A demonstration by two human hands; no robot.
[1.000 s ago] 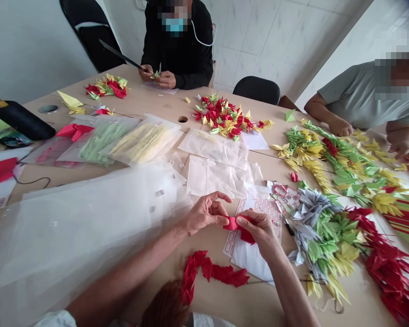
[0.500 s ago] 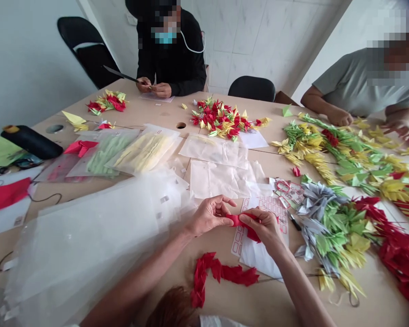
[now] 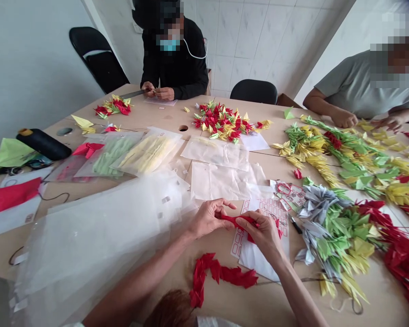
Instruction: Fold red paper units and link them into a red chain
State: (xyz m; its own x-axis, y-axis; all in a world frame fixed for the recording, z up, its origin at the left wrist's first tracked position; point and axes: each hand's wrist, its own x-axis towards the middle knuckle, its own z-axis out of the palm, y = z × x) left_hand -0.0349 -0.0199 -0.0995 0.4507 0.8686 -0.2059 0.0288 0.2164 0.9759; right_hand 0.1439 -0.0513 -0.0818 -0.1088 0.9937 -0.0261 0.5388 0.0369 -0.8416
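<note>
My left hand (image 3: 207, 217) and my right hand (image 3: 264, 231) meet over the near middle of the table, both pinched on one red folded paper piece (image 3: 240, 222). The piece stretches flat between the two sets of fingertips. Under my hands lie a sheet of red-bordered label stickers (image 3: 272, 210) and white paper (image 3: 255, 259). A string of red folded pieces (image 3: 221, 274) curls on the table just below my wrists.
A stack of clear plastic bags (image 3: 98, 231) covers the near left. Chains of grey, green, yellow and red folded pieces (image 3: 341, 227) fill the right side. A heap of mixed pieces (image 3: 223, 121) lies at table centre. Two other people sit at the far and right edges. A black thread cone (image 3: 44, 143) lies left.
The red piece has been pulled out longer and flatter between my hands. My view has drifted slightly; the far person has lowered the long dark blade to the table.
</note>
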